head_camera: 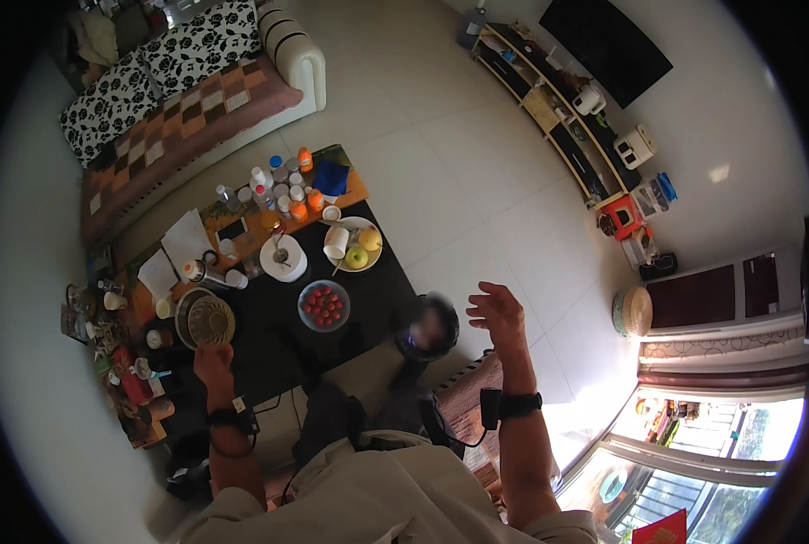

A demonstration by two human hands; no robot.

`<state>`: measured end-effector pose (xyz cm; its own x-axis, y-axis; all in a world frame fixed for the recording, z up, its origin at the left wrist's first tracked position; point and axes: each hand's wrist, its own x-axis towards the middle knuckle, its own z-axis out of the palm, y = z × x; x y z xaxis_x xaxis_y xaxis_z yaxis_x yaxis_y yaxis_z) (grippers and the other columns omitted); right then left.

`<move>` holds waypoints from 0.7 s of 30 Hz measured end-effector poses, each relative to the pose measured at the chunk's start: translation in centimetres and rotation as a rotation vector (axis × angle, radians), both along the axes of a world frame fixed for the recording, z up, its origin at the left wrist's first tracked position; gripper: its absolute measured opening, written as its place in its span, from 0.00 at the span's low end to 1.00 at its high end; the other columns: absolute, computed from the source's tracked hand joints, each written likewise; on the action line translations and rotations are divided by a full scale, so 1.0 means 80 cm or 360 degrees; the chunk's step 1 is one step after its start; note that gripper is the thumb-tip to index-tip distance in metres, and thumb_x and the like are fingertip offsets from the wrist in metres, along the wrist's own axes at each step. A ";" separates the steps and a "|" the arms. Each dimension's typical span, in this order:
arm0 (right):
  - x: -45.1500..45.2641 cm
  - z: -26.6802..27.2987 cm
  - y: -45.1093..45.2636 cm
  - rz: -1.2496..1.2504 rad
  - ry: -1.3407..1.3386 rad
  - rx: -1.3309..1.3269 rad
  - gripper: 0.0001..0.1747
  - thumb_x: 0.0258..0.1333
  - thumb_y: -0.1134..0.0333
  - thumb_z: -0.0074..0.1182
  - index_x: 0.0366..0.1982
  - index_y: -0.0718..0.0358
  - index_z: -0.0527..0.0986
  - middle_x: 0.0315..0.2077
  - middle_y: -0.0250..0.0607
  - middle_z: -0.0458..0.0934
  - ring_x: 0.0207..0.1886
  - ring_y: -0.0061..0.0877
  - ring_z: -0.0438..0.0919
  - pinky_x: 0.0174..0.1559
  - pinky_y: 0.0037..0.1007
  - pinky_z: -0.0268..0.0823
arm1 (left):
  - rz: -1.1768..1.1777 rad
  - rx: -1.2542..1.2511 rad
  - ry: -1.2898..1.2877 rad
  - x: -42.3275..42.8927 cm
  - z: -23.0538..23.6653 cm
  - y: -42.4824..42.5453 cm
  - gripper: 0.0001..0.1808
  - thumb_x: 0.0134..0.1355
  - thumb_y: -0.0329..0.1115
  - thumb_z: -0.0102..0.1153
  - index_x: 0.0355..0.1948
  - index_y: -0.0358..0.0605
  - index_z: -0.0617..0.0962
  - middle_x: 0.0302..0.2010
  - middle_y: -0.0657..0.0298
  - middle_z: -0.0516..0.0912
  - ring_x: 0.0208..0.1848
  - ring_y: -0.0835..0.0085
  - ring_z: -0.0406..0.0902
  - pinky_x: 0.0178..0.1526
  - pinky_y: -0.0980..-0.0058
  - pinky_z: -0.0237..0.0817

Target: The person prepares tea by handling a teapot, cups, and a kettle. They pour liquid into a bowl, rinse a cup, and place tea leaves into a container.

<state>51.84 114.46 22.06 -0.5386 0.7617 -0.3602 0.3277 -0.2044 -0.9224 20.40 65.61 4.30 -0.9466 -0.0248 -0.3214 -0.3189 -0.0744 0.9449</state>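
My left hand (213,367) is at the near rim of a ribbed, see-through bowl (212,321), its fingers closed on the edge. This bowl overlaps a metal basin (185,318) at the left of the black table. My right hand (498,314) is raised at the right with fingers apart and nothing in it. Left of it and lower stands a dark waste bin (450,330), its inside blurred. Small red fruits (323,306) lie in a glass bowl (302,318) in the middle of the table. Behind it a plate (370,262) carries a green apple (357,257), a yellow fruit (369,239) and a white cup (336,242).
A round white tissue holder (283,260), a steel flask (204,273), papers (187,241) and several bottles (280,190) crowd the table's far side. Cups and a red package (132,377) stand at its left end. Beyond are a sofa (187,136) and a low television cabinet (554,112).
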 end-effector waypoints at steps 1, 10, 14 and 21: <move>0.004 0.000 0.011 0.0060 0.0020 0.0018 0.21 0.65 0.69 0.57 0.58 0.66 0.75 0.43 0.43 0.85 0.41 0.28 0.86 0.42 0.31 0.80 | 0.0054 0.0145 -0.0051 0.016 0.008 0.011 0.18 0.72 0.47 0.57 0.54 0.47 0.80 0.41 0.64 0.84 0.38 0.72 0.81 0.37 0.68 0.73; 0.007 -0.009 0.020 0.0211 0.0205 -0.0114 0.19 0.63 0.74 0.56 0.56 0.68 0.75 0.43 0.46 0.84 0.42 0.30 0.86 0.45 0.32 0.81 | 0.0025 0.0039 -0.0240 0.055 0.050 0.092 0.22 0.71 0.50 0.59 0.55 0.46 0.80 0.40 0.62 0.86 0.35 0.72 0.82 0.34 0.71 0.74; 0.004 0.005 0.020 0.0280 0.0095 -0.0052 0.21 0.63 0.73 0.56 0.57 0.69 0.74 0.43 0.46 0.84 0.41 0.30 0.86 0.44 0.31 0.81 | -0.0035 -0.0024 -0.0207 0.054 0.056 0.133 0.19 0.72 0.46 0.58 0.55 0.43 0.80 0.37 0.61 0.87 0.33 0.72 0.83 0.32 0.72 0.76; -0.018 0.028 0.035 0.0337 -0.0025 0.0050 0.22 0.63 0.72 0.56 0.58 0.70 0.74 0.44 0.48 0.85 0.42 0.30 0.86 0.43 0.31 0.81 | 0.0046 0.0124 -0.0251 0.040 0.057 0.170 0.16 0.69 0.38 0.60 0.54 0.42 0.81 0.36 0.60 0.87 0.30 0.73 0.85 0.29 0.74 0.78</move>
